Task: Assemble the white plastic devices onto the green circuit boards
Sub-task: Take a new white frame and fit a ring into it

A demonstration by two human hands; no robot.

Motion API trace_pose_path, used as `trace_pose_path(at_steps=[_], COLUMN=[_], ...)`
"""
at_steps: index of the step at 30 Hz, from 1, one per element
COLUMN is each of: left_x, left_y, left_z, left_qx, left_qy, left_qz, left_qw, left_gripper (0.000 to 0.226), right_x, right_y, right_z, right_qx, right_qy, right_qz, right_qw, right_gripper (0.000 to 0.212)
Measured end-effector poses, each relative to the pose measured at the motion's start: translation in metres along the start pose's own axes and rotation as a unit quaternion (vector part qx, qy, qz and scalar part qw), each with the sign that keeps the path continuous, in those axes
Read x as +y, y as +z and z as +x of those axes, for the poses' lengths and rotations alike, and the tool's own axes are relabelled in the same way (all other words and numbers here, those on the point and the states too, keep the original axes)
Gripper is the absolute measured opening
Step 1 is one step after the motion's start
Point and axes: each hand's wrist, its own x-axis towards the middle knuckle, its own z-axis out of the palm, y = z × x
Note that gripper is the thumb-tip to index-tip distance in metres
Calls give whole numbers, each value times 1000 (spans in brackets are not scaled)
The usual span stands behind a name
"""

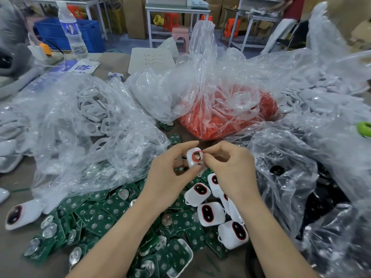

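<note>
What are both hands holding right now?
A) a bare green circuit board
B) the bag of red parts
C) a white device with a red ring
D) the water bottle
C: the left hand and the right hand both pinch a white device with a red ring, above the pile of green circuit boards. The water bottle and the bag of red parts sit untouched farther back.

Water bottle (73, 31) before a blue crate (48, 35); clear bag of orange parts (230, 117) mid-table
</note>
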Motion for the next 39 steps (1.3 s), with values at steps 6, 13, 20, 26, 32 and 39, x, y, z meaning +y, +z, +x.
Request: trace_pose_path(at_steps=[6,13,20,26,32,39], left_x=[2,5,4,2,1,1], left_y=[1,-1,-6,0,1,-1], left_z=[0,1,4,2,3,3], left_qx=[-10,-60,-12,-41,-43,-21], left_qy=[30,3,-13,-20,-24,-9], left_qz=[34,-77,-97,-118,-141,-107], left_qw=[999,995,995,992,989,994], left_gripper=[57,44,44,48,47,46], right_x=[-6,-7,-9,-11,-8,-10], right_y=[0,-1,-21,-3,8,4], right_z=[2,-3,2,-10,-12,-16], right_qx=[-6,-29,32,38,84,19], right_qy=[-43,-75,-64,-94,-118,-88], right_qz=[-43,-2,-1,18,-27,5], right_qw=[998,997,997,995,989,996], right_gripper=[10,18,25,16,16,18])
